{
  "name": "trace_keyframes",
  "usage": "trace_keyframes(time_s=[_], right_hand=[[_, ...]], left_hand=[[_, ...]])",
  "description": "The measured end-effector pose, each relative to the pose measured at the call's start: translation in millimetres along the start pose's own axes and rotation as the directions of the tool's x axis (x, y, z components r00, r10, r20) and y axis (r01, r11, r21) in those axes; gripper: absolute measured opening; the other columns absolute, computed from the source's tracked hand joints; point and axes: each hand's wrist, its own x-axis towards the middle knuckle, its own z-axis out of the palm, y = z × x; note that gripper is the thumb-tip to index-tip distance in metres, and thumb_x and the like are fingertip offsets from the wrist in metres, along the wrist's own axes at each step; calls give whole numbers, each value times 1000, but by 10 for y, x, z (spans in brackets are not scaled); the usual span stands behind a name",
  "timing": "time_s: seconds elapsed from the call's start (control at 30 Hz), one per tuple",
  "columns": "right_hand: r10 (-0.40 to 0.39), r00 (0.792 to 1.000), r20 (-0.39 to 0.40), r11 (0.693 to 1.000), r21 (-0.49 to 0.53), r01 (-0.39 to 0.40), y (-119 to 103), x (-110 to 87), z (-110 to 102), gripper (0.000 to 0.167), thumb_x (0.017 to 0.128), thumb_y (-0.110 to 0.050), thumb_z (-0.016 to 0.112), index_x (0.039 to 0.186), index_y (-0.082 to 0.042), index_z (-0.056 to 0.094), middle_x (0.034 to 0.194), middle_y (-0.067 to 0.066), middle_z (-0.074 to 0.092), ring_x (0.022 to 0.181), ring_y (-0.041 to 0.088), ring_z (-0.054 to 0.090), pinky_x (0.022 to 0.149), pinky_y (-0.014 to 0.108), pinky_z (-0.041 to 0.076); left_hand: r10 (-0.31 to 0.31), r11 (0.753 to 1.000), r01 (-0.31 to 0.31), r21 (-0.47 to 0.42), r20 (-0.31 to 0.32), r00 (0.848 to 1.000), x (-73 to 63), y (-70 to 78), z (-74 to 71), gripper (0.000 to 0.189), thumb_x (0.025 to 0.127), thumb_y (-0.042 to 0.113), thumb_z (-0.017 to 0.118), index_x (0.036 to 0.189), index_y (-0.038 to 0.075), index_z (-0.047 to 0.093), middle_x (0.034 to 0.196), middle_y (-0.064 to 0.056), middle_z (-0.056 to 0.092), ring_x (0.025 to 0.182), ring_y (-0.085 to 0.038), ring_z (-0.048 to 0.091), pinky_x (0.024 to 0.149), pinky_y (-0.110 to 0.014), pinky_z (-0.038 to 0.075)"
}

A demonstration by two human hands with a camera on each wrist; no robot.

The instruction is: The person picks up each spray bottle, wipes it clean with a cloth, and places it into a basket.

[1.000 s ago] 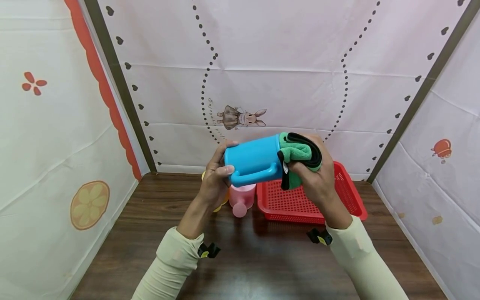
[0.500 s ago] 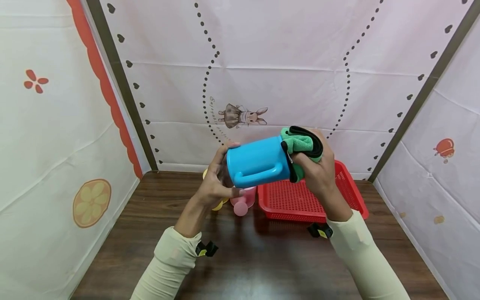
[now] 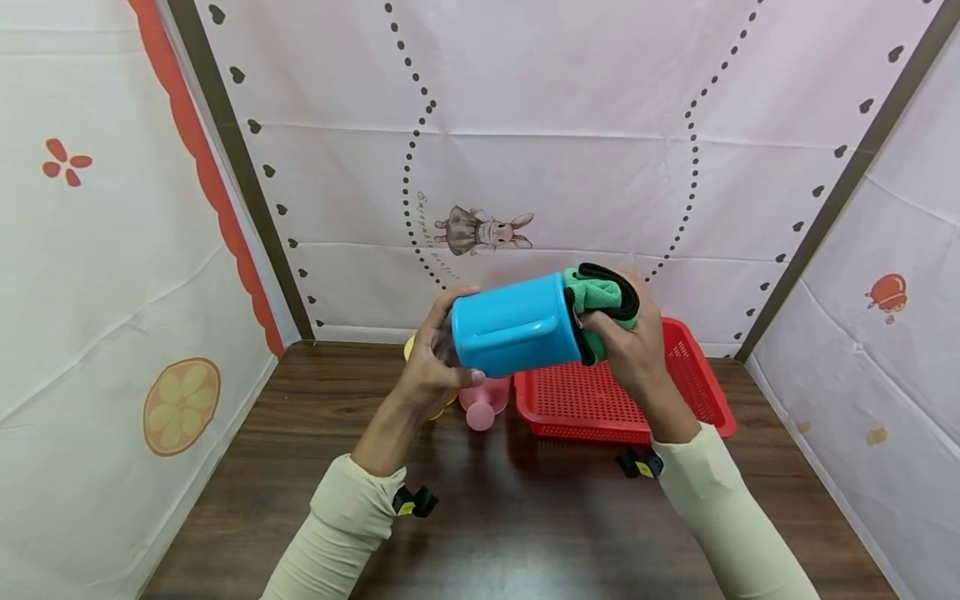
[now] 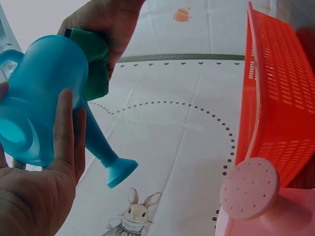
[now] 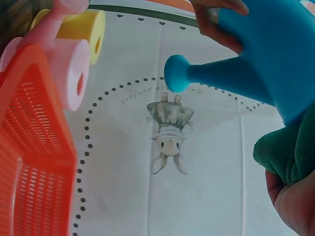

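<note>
Before a white printed fabric backdrop [image 3: 570,167], a dark wood-grained surface [image 3: 480,542] carries a red perforated plastic basket [image 3: 577,400] and a pink plastic watering can [image 3: 482,410]. Above it, the left hand [image 3: 427,371] holds a blue plastic watering can [image 3: 513,329] nearly sideways, fingers [image 4: 64,130] half spread and grasping its base, while the right hand [image 3: 637,346] clenches a bunched green cloth with black edging [image 3: 595,293] against the can's top end.

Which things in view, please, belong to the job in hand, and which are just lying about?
In the job:
left hand, holding the blue watering can
right hand, holding the green cloth against it

Apparently just lying about:
red basket
pink watering can
yellow item, partly hidden
</note>
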Motion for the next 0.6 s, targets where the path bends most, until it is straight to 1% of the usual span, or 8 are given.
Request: trace_keyframes(time_s=[0.17, 0.2, 0.33, 0.43, 0.5, 0.6], right_hand=[[22, 1000, 19, 999, -23, -22, 24, -64, -28, 54, 94, -5, 66, 148, 4, 60, 125, -11, 65, 114, 18, 63, 91, 19, 60], [29, 999, 21, 999, -28, -29, 24, -82, -31, 54, 95, -5, 66, 148, 3, 60, 125, -10, 65, 114, 18, 63, 90, 19, 61], [36, 999, 28, 998, -46, -35, 12, -147, -43, 54, 95, -5, 67, 148, 2, 60, 125, -11, 64, 114, 18, 62, 89, 19, 60], [10, 999, 33, 999, -44, -9, -12, -182, -41, 52, 94, -3, 67, 146, 2, 61, 123, -13, 64, 113, 18, 62, 88, 20, 60], [-21, 999, 31, 999, -29, 22, -35, -200, -36, 52, 92, 0, 67, 144, 4, 62, 122, -13, 64, 112, 18, 62, 87, 20, 59], [-74, 997, 31, 997, -25, 75, -75, -221, -30, 50, 92, 1, 67, 142, 5, 64, 124, -15, 65, 113, 16, 62, 89, 21, 58]], left_hand=[[-9, 1000, 9, -11, -56, 998, 12, -8, 23, 90, 74, 5, 85, 153, 40, 57, 155, -2, 52, 139, -31, 55, 107, -41, 65], [-11, 1000, 10, -4, -71, 997, 14, -7, 28, 90, 74, 5, 83, 152, 40, 57, 155, -1, 52, 139, -30, 55, 107, -41, 65], [-23, 1000, 23, -1, -123, 992, 28, 5, 45, 89, 75, 13, 86, 155, 38, 54, 154, -2, 53, 138, -31, 56, 104, -40, 67], [-43, 999, 41, -11, -153, 987, 45, 26, 54, 88, 77, 19, 84, 157, 37, 52, 154, -4, 52, 138, -33, 56, 99, -40, 68], [-63, 998, 60, -22, -170, 983, 54, 42, 61, 86, 78, 18, 79, 156, 38, 52, 155, -4, 52, 137, -34, 57, 96, -40, 69], [-89, 996, 82, -42, -176, 980, 64, 65, 72, 82, 79, 16, 72, 156, 38, 52, 154, -5, 52, 136, -34, 58, 94, -40, 70]])
